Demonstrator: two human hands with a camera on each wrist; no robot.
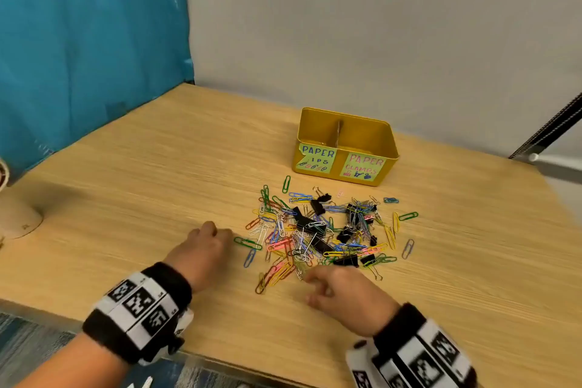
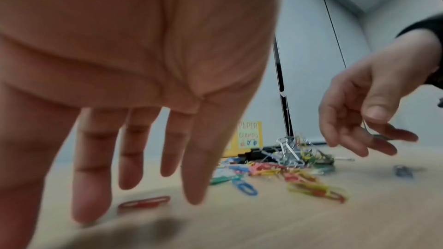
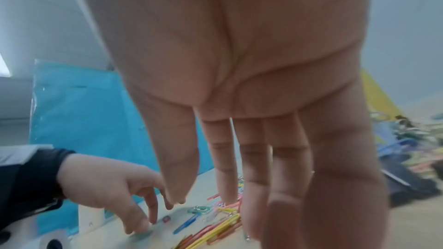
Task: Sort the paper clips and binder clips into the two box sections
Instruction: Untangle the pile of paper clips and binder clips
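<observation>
On the wooden surface (image 1: 132, 173), the left hand (image 1: 204, 246) hovers with relaxed fingers holding nothing, just left of a mixed pile of paper clips (image 1: 277, 233) and black binder clips (image 1: 318, 244). Light, springy and tangled, the clips probably want a fingertip pinch one at a time. The right hand (image 1: 340, 293), at the pile's near edge, seems to pinch a thin wire clip. Beyond stands the yellow two-section box (image 1: 387, 164).
</observation>
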